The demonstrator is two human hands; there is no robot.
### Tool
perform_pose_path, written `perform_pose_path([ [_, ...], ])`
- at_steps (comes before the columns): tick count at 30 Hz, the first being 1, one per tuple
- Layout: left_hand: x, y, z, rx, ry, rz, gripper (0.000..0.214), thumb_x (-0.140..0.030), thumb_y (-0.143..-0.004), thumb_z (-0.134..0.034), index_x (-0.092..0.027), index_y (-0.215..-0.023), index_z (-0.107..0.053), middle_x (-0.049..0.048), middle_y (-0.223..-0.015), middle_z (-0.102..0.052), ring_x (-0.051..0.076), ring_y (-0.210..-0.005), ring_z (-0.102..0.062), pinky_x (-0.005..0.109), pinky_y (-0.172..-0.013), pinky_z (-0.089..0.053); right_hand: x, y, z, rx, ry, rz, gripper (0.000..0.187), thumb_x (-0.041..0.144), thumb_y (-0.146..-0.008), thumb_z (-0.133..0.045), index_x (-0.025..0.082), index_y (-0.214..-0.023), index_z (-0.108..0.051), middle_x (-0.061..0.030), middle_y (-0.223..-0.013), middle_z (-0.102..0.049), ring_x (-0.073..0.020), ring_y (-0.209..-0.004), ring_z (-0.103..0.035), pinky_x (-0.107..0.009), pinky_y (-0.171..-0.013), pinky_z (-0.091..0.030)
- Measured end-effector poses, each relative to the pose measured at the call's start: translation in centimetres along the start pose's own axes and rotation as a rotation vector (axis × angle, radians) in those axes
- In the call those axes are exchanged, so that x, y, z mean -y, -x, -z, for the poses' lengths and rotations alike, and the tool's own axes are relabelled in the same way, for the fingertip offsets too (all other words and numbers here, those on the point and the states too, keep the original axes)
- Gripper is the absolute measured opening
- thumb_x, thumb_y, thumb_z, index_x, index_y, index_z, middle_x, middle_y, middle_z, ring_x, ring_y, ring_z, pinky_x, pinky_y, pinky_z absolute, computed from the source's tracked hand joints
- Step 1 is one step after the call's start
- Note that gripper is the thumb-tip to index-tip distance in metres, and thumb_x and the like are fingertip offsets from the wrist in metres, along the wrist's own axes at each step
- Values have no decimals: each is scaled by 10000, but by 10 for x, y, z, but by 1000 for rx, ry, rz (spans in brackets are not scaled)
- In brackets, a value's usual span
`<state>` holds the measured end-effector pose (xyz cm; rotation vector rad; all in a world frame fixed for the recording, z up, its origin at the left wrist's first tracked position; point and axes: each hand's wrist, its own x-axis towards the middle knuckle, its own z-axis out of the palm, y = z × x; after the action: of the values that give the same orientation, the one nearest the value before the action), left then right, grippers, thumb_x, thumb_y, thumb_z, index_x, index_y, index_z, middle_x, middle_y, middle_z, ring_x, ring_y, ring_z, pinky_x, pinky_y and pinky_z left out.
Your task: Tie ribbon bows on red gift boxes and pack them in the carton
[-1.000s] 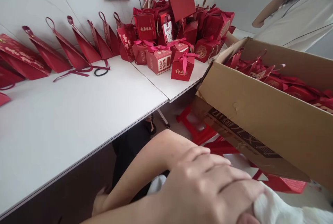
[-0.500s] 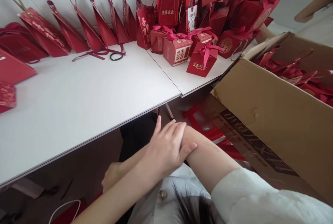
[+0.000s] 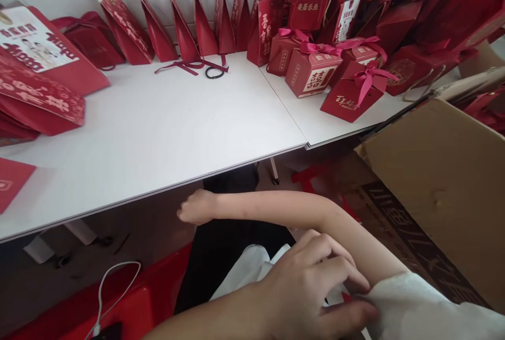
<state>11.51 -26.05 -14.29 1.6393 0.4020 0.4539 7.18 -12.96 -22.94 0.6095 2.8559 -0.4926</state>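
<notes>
My right arm reaches leftward across my lap from a white sleeve (image 3: pixel 418 308). My right hand (image 3: pixel 197 207) hangs just under the front edge of the white table (image 3: pixel 158 135), fingers curled, with nothing visible in it. At the bottom, my left hand (image 3: pixel 311 287) pinches the cuff of that white sleeve at the right upper arm. A small bit of red shows at its fingertips. A brown cardboard box (image 3: pixel 442 182) stands close on the right.
Red triangular gift bags (image 3: pixel 185 29) line the wall. Red gift boxes with pink ribbons (image 3: pixel 311 71) crowd the back right of the table. A black hair tie (image 3: pixel 214 72) lies on the table. A red stool with a white cable (image 3: pixel 114 292) sits below left.
My left hand has slid from the right forearm up to the sleeve cuff. My right hand has lifted from my lap toward the table edge. The view has shifted right and down.
</notes>
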Motion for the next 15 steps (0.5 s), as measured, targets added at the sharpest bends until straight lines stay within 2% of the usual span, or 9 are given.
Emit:
perform_pose_path([
  [2, 0, -1, -2, 93, 29, 151, 302, -470, -829, -519, -204, -907, -638, 23, -829, -625, 138, -779, -572, 244, -719, -456, -1, 5, 5, -12, 26, -5, 252, 48, -841, -447, 110, -1016, -617, -139, -1028, -669, -295, -966, -639, -391, -655, -536],
  [5, 2, -9, -3, 182, 77, 314, 303, -491, -825, -505, -227, -940, -599, -24, -751, -600, 102, -664, -535, 205, -597, -415, -2, 13, 9, -29, 51, -19, 259, 31, -829, -439, 86, -1021, -605, -143, -1001, -669, -298, -956, -638, -392, -654, -529],
  [7, 7, -16, -2, 133, 67, 320, 280, -468, -829, -497, -216, -917, -579, -25, -744, -596, 100, -648, -523, 205, -580, -401, -5, 18, 8, -68, 60, -37, 251, 52, -846, -419, 77, -1018, -600, -142, -972, -668, -288, -937, -641, -377, -644, -520],
  [11, 28, -25, -2, -84, -47, 306, 221, -385, -852, -446, -189, -856, -548, -12, -727, -588, 108, -618, -504, 231, -581, -397, -18, 32, -2, -185, 65, -91, 269, 161, -914, -354, 81, -997, -597, -139, -941, -658, -246, -887, -643, -325, -621, -492],
  [12, 33, -24, -4, -98, -50, 325, 218, -381, -848, -450, -187, -853, -549, -11, -713, -586, 111, -610, -504, 238, -583, -403, -21, 36, -5, -202, 61, -102, 286, 192, -928, -341, 85, -999, -597, -136, -952, -656, -235, -880, -641, -317, -624, -488],
  [13, 39, -22, -7, -63, -12, 352, 216, -381, -839, -466, -185, -853, -557, -11, -697, -584, 115, -602, -510, 244, -583, -413, -24, 39, -8, -213, 54, -111, 303, 218, -937, -331, 88, -1002, -597, -131, -964, -654, -225, -875, -640, -312, -630, -486],
  [15, 50, -15, -17, 131, 152, 398, 209, -392, -790, -544, -195, -839, -596, -16, -664, -580, 123, -598, -526, 253, -590, -439, -28, 44, -11, -223, 40, -124, 317, 245, -944, -326, 96, -998, -601, -119, -981, -653, -217, -881, -638, -311, -652, -487],
])
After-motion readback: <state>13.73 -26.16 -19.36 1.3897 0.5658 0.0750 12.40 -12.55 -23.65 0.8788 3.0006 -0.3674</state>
